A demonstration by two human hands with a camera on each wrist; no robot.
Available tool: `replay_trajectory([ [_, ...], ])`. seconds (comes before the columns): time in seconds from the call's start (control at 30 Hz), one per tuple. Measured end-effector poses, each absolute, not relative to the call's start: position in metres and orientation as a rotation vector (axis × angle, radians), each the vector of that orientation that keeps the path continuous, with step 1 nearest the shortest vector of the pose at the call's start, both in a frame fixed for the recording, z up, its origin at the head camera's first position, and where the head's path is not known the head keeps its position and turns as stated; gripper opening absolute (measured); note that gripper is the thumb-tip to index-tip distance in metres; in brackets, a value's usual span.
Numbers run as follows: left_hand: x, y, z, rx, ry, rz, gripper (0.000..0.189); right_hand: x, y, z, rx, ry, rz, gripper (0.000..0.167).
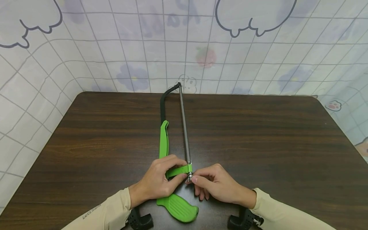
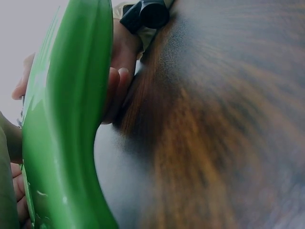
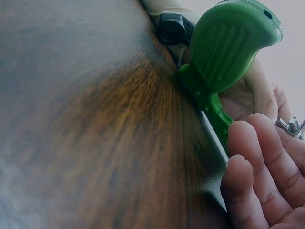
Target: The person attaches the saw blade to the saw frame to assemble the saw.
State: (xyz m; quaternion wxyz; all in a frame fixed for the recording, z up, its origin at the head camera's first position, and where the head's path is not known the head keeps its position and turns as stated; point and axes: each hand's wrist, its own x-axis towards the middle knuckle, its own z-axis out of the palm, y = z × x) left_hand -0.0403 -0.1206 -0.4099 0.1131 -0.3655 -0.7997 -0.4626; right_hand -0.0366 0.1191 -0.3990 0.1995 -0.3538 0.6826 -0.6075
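A hacksaw lies on the table, its green handle (image 1: 180,209) toward me and its black front frame (image 1: 163,107) pointing away. The narrow metal blade (image 1: 184,124) runs along its right side down to a green arm (image 1: 176,171). My left hand (image 1: 159,179) grips the saw around this arm, with thumb and fingertips near the blade's end. A metal wing nut (image 3: 292,125) on a threaded screw sits at that end. My right hand (image 1: 218,185) pinches it between thumb and index finger, the other fingers loosely curled below. The green handle (image 2: 71,109) hides much in the left wrist view.
The dark wooden table (image 1: 258,137) stretches out around the saw. Behind it hangs a white gridded cloth (image 1: 244,70) with printed flowers, meeting the table's far edge near the saw's tip. Black wrist devices (image 1: 141,220) sit under both sleeves.
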Motion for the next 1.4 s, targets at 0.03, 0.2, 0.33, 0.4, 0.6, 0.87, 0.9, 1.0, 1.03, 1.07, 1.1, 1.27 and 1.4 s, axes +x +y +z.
replay_trajectory([
  [0.03, -0.0401, -0.1203, -0.4094, -1.066, -2.35, -1.363, 0.022, -0.0367, 0.1189, -0.3989, -0.99, 1.915, -1.695, 0.033],
  [0.2, -0.0396, -0.1195, -0.4074, -1.048, -2.369, -1.388, 0.022, -0.0368, 0.1198, -0.399, -0.976, 1.927, -1.688, 0.031],
  [0.33, -0.0394, -0.1196, -0.4083, -1.048, -2.372, -1.389, 0.021, -0.0364, 0.1205, -0.3997, -0.968, 1.922, -1.694, 0.029],
  [0.4, -0.0394, -0.1196, -0.4094, -1.048, -2.371, -1.387, 0.022, -0.0361, 0.1204, -0.4, -0.97, 1.921, -1.698, 0.029],
  [0.6, -0.0395, -0.1204, -0.4102, -1.033, -2.386, -1.392, 0.023, -0.0361, 0.12, -0.4002, -0.978, 1.918, -1.707, 0.028],
  [0.87, -0.0397, -0.1211, -0.4118, -1.036, -2.369, -1.413, 0.021, -0.0364, 0.1196, -0.3999, -0.981, 1.914, -1.71, 0.028],
  [0.9, -0.0395, -0.121, -0.4114, -1.029, -2.376, -1.418, 0.021, -0.0364, 0.1196, -0.3998, -0.981, 1.914, -1.708, 0.029],
  [1.0, -0.0394, -0.121, -0.4108, -1.026, -2.38, -1.42, 0.021, -0.0364, 0.1198, -0.3995, -0.979, 1.916, -1.706, 0.029],
  [1.03, -0.0394, -0.1209, -0.4107, -1.025, -2.379, -1.422, 0.021, -0.0364, 0.12, -0.3995, -0.979, 1.916, -1.706, 0.029],
  [1.07, -0.0396, -0.1209, -0.4105, -1.029, -2.375, -1.42, 0.02, -0.0365, 0.1201, -0.3994, -0.979, 1.919, -1.704, 0.029],
  [1.1, -0.0396, -0.1208, -0.4103, -1.028, -2.374, -1.422, 0.02, -0.0365, 0.1201, -0.3994, -0.979, 1.92, -1.704, 0.029],
  [1.27, -0.04, -0.121, -0.4109, -1.027, -2.375, -1.429, 0.019, -0.0368, 0.1201, -0.3991, -0.977, 1.921, -1.705, 0.028],
  [1.4, -0.0396, -0.121, -0.4104, -1.013, -2.389, -1.439, 0.021, -0.0367, 0.1201, -0.3991, -0.975, 1.92, -1.705, 0.028],
])
